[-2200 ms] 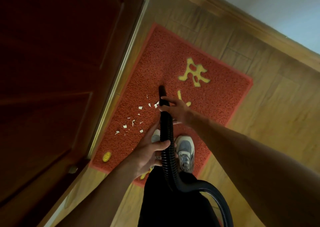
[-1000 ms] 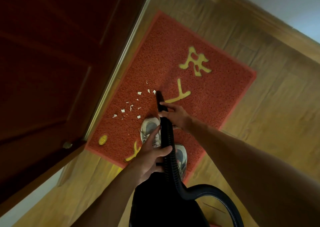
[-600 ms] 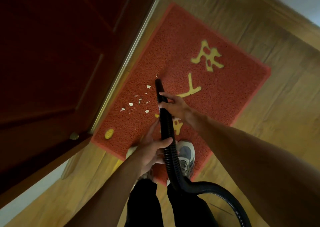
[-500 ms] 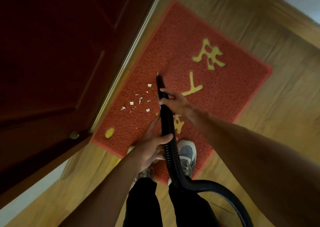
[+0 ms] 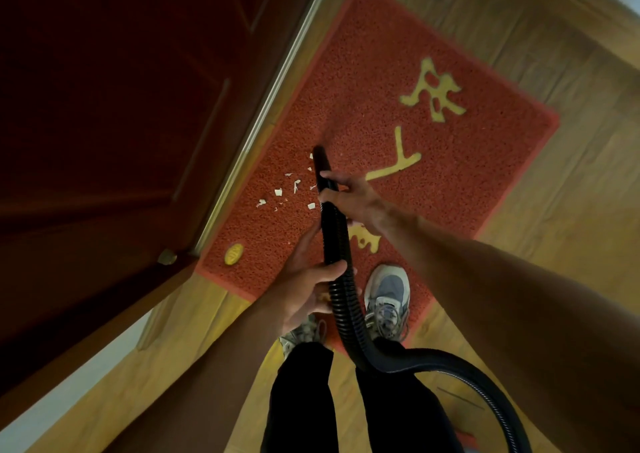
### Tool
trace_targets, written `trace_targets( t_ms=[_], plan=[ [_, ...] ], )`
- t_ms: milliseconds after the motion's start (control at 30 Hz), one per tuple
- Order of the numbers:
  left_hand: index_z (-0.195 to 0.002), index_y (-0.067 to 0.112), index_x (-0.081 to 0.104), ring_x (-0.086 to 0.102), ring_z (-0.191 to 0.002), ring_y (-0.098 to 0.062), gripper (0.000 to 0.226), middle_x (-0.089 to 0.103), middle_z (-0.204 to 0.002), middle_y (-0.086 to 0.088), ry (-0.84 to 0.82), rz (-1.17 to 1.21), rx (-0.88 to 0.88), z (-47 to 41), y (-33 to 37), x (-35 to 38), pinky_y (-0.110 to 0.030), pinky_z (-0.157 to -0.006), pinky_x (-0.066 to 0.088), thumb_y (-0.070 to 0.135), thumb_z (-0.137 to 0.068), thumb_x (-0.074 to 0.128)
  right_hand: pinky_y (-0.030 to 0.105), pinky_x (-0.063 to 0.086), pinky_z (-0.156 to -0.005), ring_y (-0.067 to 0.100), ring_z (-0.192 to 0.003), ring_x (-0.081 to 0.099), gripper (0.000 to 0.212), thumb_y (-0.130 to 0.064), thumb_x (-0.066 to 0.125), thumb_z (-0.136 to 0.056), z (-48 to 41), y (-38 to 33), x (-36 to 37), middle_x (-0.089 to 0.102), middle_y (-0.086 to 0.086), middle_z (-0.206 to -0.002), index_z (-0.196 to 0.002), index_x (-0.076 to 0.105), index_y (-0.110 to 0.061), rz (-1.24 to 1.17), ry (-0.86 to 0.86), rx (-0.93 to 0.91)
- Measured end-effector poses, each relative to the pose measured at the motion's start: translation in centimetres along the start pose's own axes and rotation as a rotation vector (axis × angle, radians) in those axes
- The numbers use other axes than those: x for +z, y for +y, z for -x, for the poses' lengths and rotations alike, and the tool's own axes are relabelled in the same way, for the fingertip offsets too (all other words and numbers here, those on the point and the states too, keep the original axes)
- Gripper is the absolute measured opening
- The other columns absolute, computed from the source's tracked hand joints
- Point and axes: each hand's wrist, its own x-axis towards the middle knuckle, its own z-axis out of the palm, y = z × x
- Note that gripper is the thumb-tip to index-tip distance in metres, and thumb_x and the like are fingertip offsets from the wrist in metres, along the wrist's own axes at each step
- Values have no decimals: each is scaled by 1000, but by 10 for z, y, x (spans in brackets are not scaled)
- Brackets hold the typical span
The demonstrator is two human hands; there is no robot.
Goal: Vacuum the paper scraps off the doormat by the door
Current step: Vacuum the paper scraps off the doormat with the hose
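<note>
Paper scraps: the pale paper scraps [image 5: 278, 192] lie loose on the red doormat [image 5: 485, 162], on its door-side half. They sit between the dark door [image 5: 104, 106] at 9 o'clock and the hose.
Scraps from the nozzle: the black nozzle [image 5: 321, 162] has its tip just beside the uppermost scrap. The rest fan away from the tip toward 7 and 8 o'clock.
Long axis: the ribbed hose [image 5: 346, 314] runs almost along the 6-to-12 line, with the tip leaning slightly toward 11. The scrap patch therefore lies along the hose's left flank, not ahead of the mouth.
Nearer hand: the right hand [image 5: 353, 198] is the nearer one, with the scraps at its 9 o'clock. The left hand [image 5: 304, 290] sits further back, toward 6 o'clock.
Right hand: its fingers are curled round the nozzle just behind the tip, coming in from the 3 o'clock side.
Left hand: it is wrapped round the hose, with the thumb across the top and the index finger lying straight along it.
Coming move, as a judgement: the tip needs to swing toward 8 o'clock across the patch, steered by the right hand.
Tip contact: I cannot tell whether the mouth touches the mat.
Other: a yellow oval mark [image 5: 233, 253] lies on the mat at 7 o'clock, well apart from the scraps.
</note>
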Motion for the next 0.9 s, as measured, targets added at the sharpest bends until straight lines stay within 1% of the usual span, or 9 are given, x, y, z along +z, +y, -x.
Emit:
trace_targets(
  t_ms=[67, 200, 333, 400, 500, 567, 700, 800, 900],
  plan=[
    [-142, 51, 37, 71, -96, -41, 78, 74, -104, -18, -8, 16, -4, 7, -6, -4, -56, -81, 53, 6, -85, 66, 13, 43, -40, 7, -70, 62, 53, -16, 62, -93, 6, 4, 6, 63, 0, -91, -142, 49, -30, 0, -22, 12],
    [-137, 50, 41, 73, -87, -36, 75, 75, -90, -11, -1, 53, -17, 15, -13, -7, -51, -75, 55, 9, -80, 69, 13, 44, -41, 8, -69, 63, 54, -15, 63, -92, 10, 9, 14, 64, 3, -94, -142, 49, -30, -16, -61, 27],
    [-133, 53, 44, 71, -91, -40, 77, 72, -101, -19, 3, 48, -10, 6, -6, 1, -53, -76, 54, 11, -75, 71, 14, 45, -42, 6, -66, 64, 53, -15, 63, -91, 7, 4, 3, 64, 7, -103, -141, 50, -29, -39, -21, -18],
    [-137, 52, 42, 69, -97, -43, 80, 70, -109, -22, 5, 28, -16, -4, 1, 11, -59, -80, 55, 11, -74, 71, 14, 43, -40, 3, -58, 62, 50, -13, 63, -92, 6, 2, -12, 63, 7, -100, -139, 52, -27, -66, 23, -14],
    [-139, 51, 41, 66, -105, -46, 83, 68, -115, -23, -23, 9, -36, -14, 4, 33, -64, -85, 52, 13, -73, 72, 16, 44, -40, 7, -61, 61, 48, -17, 64, -91, 5, 8, -35, 66, 5, -94, -137, 55, -29, -50, 74, 37],
    [-138, 51, 42, 68, -98, -42, 82, 69, -112, -21, -37, 29, -40, -16, -1, 47, -59, -79, 55, 12, -73, 72, 17, 46, -43, 8, -61, 60, 47, -17, 64, -91, 7, 15, -46, 66, 3, -90, -135, 56, -31, -11, 83, 59],
    [-143, 47, 37, 70, -92, -40, 86, 72, -103, -17, -42, 83, -64, -11, -9, 63, -49, -70, 57, 11, -73, 71, 28, 55, -61, 13, -72, 65, 51, -16, 65, -90, 13, 22, -59, 68, 7, -100, -138, 55, -31, -12, 39, 76],
    [-143, 50, 38, 72, -87, -36, 87, 73, -102, -15, -31, 54, -48, -16, 0, 66, -48, -70, 56, 10, -73, 71, 23, 55, -51, 11, -68, 65, 52, -13, 65, -91, 11, 16, -68, 67, 4, -92, -139, 52, -27, -82, 59, 26],
    [-145, 52, 35, 72, -95, -33, 86, 73, -109, -15, -11, -31, -13, -33, 16, 65, -55, -77, 55, 7, -80, 69, 19, 52, -48, 10, -70, 66, 55, -14, 65, -92, -1, 1, -79, 66, 7, -103, -143, 48, -27, -88, 87, -32]
  ],
)
